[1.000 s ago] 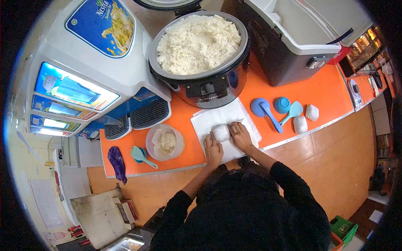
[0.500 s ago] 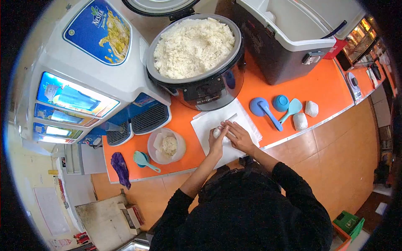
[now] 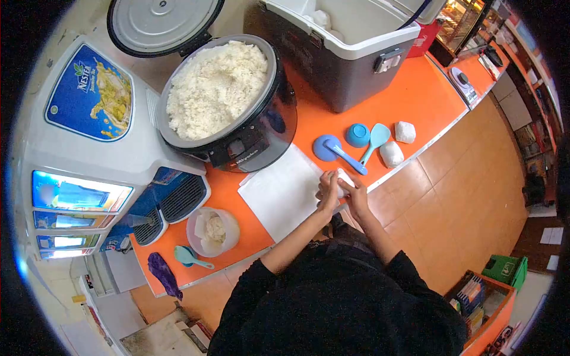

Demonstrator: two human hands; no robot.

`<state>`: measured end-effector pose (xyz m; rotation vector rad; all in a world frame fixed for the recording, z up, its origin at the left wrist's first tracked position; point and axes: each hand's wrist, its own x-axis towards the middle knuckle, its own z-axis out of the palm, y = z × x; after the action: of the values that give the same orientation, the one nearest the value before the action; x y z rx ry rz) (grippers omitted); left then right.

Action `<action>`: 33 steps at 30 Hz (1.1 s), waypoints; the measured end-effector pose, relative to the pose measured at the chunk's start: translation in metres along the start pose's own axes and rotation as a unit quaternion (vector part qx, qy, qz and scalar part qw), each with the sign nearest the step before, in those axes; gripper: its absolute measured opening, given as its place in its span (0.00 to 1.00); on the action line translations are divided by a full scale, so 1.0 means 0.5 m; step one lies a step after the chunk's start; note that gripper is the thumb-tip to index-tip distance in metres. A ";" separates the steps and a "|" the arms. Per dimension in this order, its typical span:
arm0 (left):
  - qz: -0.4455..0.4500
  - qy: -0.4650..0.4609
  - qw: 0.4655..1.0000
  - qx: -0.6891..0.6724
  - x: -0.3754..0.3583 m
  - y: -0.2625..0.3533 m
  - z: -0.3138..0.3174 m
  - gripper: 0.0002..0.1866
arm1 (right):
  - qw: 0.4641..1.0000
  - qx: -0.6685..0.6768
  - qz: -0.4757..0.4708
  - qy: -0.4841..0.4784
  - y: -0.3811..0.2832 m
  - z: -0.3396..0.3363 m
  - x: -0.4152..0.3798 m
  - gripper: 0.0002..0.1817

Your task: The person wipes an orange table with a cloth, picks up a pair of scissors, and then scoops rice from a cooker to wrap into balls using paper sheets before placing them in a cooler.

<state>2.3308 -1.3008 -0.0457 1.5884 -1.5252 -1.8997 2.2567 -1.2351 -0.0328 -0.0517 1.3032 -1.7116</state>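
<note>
Both my left hand [image 3: 328,191] and my right hand [image 3: 354,196] are closed around a small white paper-wrapped bundle [image 3: 343,178] at the counter's front edge. White paper sheets [image 3: 278,193] lie flat just left of my hands. Beyond them and to the right are a blue bowl with a blue spoon [image 3: 325,148], an upturned teal bowl [image 3: 358,135] and a light teal rice paddle [image 3: 379,137]. Two wrapped white bundles [image 3: 392,154] [image 3: 405,132] rest beside the paddle.
A large open cooker of rice [image 3: 219,89] stands behind the paper. Left are a drink dispenser [image 3: 89,148], a tub with rice [image 3: 228,237], a teal paddle on a cup [image 3: 185,255] and a purple cloth [image 3: 163,275]. An open cooler [image 3: 350,77] stands at the back.
My hands have moved right, off the middle of the paper, with the bundle between them. The fingers now curl around it instead of lying over it. The view has shifted right.
</note>
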 end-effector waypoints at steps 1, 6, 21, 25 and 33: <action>-0.025 -0.041 0.999 0.021 -0.001 -0.008 0.025 0.43 | 0.998 -0.021 -0.006 0.051 -0.031 -0.015 -0.015 0.25; 0.067 -0.085 0.984 0.138 0.024 -0.069 0.013 0.37 | 0.944 -0.138 -0.098 0.284 -0.012 -0.188 0.073 0.33; 0.315 0.057 0.907 0.273 0.007 -0.147 -0.248 0.13 | 0.434 -0.731 -0.527 0.025 -0.089 -0.028 0.194 0.26; 0.317 0.090 0.919 0.216 -0.033 -0.152 -0.305 0.10 | 0.441 -0.734 -0.498 -0.136 -0.118 0.017 0.224 0.23; 0.361 0.329 0.858 0.157 -0.115 -0.049 -0.373 0.17 | 0.574 -0.568 -0.568 -0.160 -0.457 0.426 0.013 0.21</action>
<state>2.5170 -1.3514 -0.0073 1.2759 -1.7711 -0.6372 2.2203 -1.3984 0.2311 -2.2638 2.0003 -1.1854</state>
